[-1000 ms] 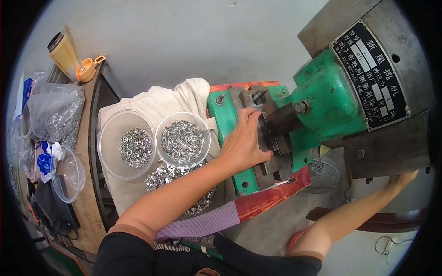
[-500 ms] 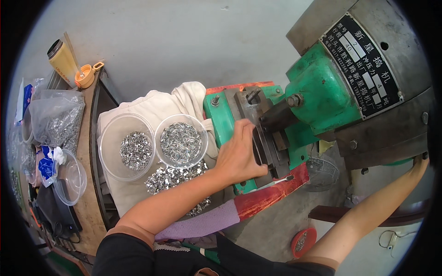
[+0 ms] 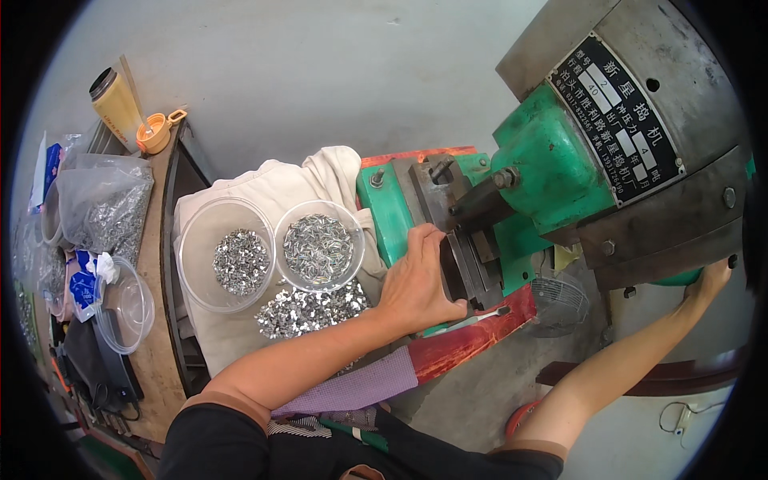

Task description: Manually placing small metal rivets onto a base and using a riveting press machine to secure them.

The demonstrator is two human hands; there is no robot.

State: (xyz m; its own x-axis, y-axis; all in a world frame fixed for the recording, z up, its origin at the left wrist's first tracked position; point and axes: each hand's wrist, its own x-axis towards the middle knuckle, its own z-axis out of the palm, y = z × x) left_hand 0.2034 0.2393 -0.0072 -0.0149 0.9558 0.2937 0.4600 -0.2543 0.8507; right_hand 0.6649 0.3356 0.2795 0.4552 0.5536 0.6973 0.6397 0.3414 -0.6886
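Green press closer, left hand still at die

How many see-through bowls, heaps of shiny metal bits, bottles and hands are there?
See-through bowls: 3, one with few bits, one fuller, one empty at the left
Loose heaps of metal bits on the cloth: 1
Bottles: 1, yellow
Hands: 2, left hand at the green press, right hand under it
Total: 7
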